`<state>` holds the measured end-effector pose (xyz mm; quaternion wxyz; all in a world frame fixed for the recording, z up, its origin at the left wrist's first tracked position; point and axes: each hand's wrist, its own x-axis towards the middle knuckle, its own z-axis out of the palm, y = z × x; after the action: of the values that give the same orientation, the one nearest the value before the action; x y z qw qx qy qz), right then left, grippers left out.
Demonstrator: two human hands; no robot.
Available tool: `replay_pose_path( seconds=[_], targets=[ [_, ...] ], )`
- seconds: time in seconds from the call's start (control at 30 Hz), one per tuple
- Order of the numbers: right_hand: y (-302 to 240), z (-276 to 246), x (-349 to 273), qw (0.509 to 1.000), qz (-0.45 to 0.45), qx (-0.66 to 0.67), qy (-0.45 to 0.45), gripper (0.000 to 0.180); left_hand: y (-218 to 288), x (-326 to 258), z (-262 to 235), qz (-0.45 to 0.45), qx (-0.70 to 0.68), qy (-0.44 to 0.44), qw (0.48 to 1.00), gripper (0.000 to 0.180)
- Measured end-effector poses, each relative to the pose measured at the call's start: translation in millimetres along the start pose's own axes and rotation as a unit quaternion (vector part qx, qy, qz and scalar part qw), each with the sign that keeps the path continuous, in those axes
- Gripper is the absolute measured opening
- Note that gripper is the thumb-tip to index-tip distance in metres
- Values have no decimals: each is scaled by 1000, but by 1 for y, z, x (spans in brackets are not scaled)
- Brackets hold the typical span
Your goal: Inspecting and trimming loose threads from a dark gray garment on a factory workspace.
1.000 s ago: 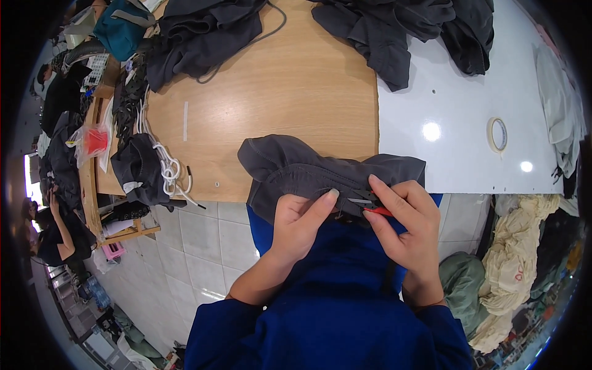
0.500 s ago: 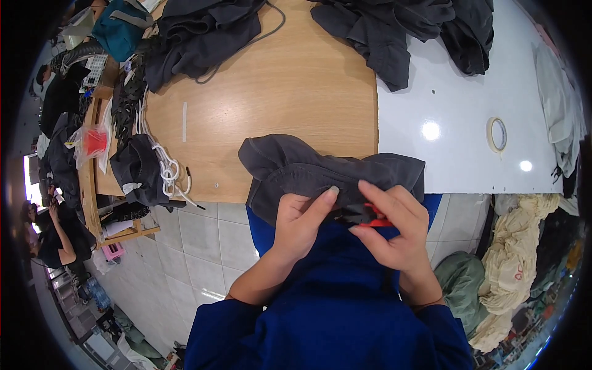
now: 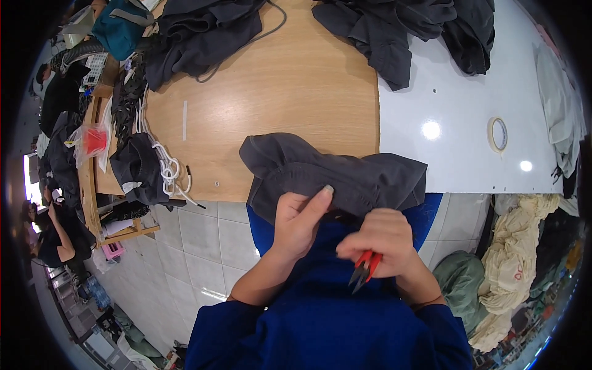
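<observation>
A dark grey garment [image 3: 290, 169] with stitched seams hangs over the table's near edge, partly in front of my blue clothing. My left hand [image 3: 301, 222] pinches its near edge, thumb on top and fingers hidden beneath the cloth. In my right hand [image 3: 385, 240] is a pair of thread snips [image 3: 365, 271] with red handles and dark pointed blades. The fingers are curled round the handles, and the blades point down toward my body, apart from the cloth. The knuckles of that hand are close to the garment's lower right edge.
More dark grey garments [image 3: 203, 37] lie at the far side of the wooden table [image 3: 246, 105]. A tape roll [image 3: 497, 134] rests on the white tabletop [image 3: 444, 154] at right. White cords [image 3: 168, 169] and a dark cloth piece [image 3: 134, 169] sit at left. Cream fabric [image 3: 505, 265] is heaped at lower right.
My right hand has drawn the snips away from the garment's edge and turned them, so the blades now point downward. My left hand still holds the cloth in nearly the same place.
</observation>
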<state>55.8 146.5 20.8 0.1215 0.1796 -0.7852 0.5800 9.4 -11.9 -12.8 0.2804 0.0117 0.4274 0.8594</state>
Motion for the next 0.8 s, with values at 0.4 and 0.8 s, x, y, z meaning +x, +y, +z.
replay_pose_path(
  seconds=[0.4,0.8],
  targets=[
    [-9,-6,-10,975,178,0,132,48,11,3,14,-18,-50,21,998,22],
    [1,-5,-12,959,90,-226,146,36,9,3,12,-8,-9,23,1000,21]
  ],
)
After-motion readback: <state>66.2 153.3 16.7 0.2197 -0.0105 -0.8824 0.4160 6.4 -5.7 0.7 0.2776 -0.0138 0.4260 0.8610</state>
